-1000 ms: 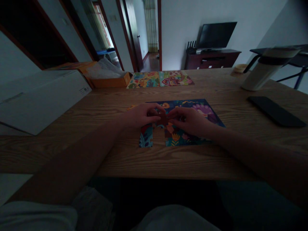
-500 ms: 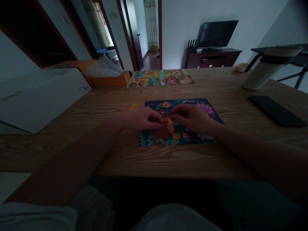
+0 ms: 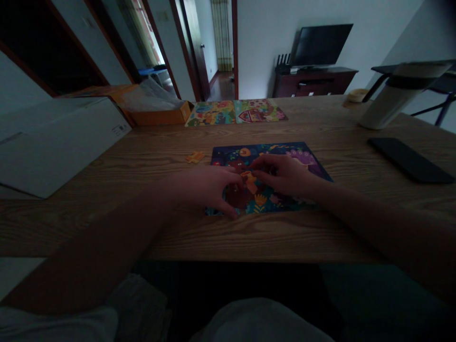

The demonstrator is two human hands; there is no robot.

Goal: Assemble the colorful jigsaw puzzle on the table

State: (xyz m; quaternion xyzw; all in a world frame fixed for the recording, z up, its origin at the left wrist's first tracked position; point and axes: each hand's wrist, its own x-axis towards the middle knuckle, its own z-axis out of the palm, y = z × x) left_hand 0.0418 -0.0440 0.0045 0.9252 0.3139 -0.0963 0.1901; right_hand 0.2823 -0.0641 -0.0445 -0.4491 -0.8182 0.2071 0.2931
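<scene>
A dark blue jigsaw puzzle (image 3: pixel 261 203) with colourful cartoon figures lies on the wooden table in front of me. My left hand (image 3: pixel 210 187) rests over its left side, thumb and fingers spread wide apart along the lower left part. Over the middle of the puzzle is my right hand (image 3: pixel 285 175), its thumb and forefinger closed close to the picture. Whatever is between those fingertips is too small and dark to make out. A loose orange puzzle piece (image 3: pixel 195 157) lies on the table just beyond my left hand.
Two bright finished picture puzzles (image 3: pixel 213 114) lie farther back. To the left stand an orange box (image 3: pixel 160 117) with clear plastic in it and a white box (image 3: pixel 64 142). On the right are a black phone-like slab (image 3: pixel 409 159) and a large white jug (image 3: pixel 383 107).
My left hand has opened, its thumb moving down toward the puzzle's lower left edge. My right hand has stayed almost in place. The view has tilted slightly.
</scene>
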